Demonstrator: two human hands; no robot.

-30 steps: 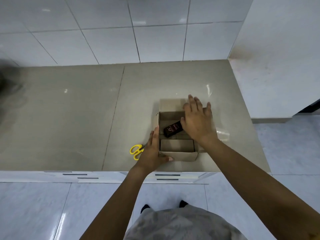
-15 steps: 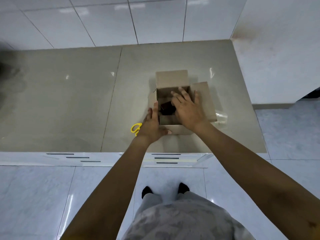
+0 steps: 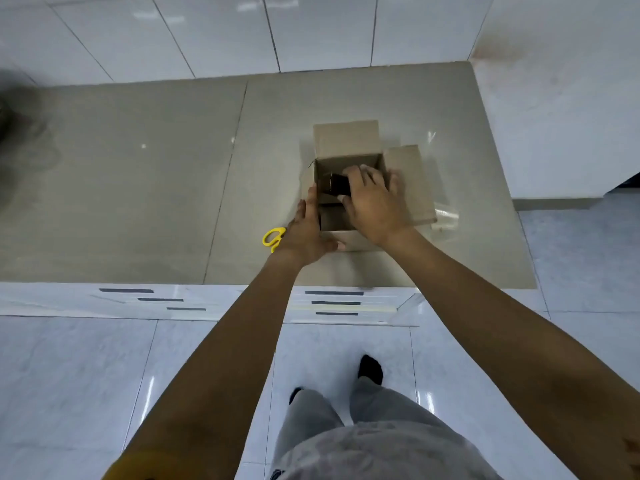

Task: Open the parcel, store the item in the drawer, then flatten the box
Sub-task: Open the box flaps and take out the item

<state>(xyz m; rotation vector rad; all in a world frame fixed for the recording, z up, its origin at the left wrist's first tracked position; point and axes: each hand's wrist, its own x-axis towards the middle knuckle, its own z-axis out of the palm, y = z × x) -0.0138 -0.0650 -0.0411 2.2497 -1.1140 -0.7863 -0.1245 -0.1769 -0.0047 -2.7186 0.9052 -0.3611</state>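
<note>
One open cardboard box point(image 3: 346, 143) stands on the grey surface point(image 3: 138, 188), and inside it lies one dark item point(image 3: 334, 184) whose label is too blurred to read. The right hand point(image 3: 374, 206) reaches into the box, fingers curled around the item. The left hand point(image 3: 306, 230) lies open and flat against the box's left wall, with one pair of yellow-handled scissors point(image 3: 273, 238) just left of it.

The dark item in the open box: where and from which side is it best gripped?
Across its short sides, coming straight down from above. The dark item lies low inside the box, whose walls block any sideways approach. The right hand already reaches in that way, while the left hand steadies the box.
</note>
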